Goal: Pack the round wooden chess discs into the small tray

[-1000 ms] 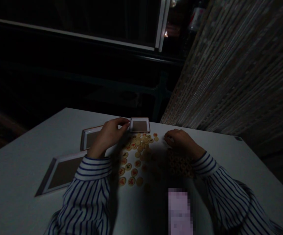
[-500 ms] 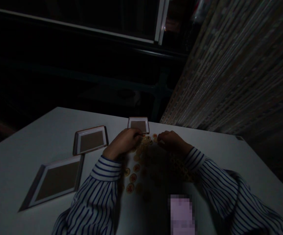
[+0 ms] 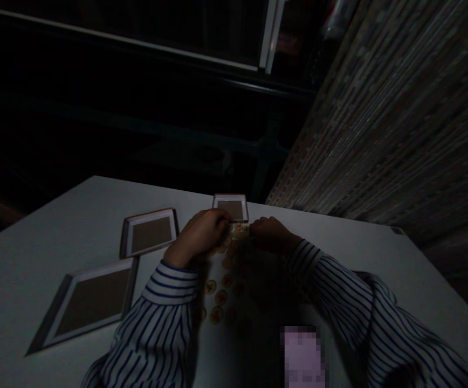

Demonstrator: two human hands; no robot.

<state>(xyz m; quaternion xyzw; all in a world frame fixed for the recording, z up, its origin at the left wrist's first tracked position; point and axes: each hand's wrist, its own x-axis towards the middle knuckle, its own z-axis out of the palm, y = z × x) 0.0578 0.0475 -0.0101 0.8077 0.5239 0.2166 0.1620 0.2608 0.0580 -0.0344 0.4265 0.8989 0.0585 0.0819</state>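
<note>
Round wooden Chinese chess pieces (image 3: pixel 220 297) with red or black characters lie loosely on the white table between my forearms. A tighter cluster of pieces (image 3: pixel 239 227) sits between my hands. My left hand (image 3: pixel 201 231) is at the left of that cluster, its fingers curled and pressed together by the small tray; what they hold, if anything, is hidden. Across from it, my right hand (image 3: pixel 272 234) is closed, with a black-marked piece (image 3: pixel 247 229) at its fingertips. Shadow covers the pieces near my right wrist.
A small shallow tray (image 3: pixel 213 200) stands at the table's far edge. Two larger shallow trays, one middle-sized (image 3: pixel 127 237) and one big (image 3: pixel 131 291), lie at the left. A pixelated pink phone-like object (image 3: pixel 303 355) is in front. A strand curtain (image 3: pixel 359 134) hangs at the right.
My right hand has moved left, closer to my left hand and the cluster, and a piece at its fingertips has moved with it. My left hand has shifted slightly left.
</note>
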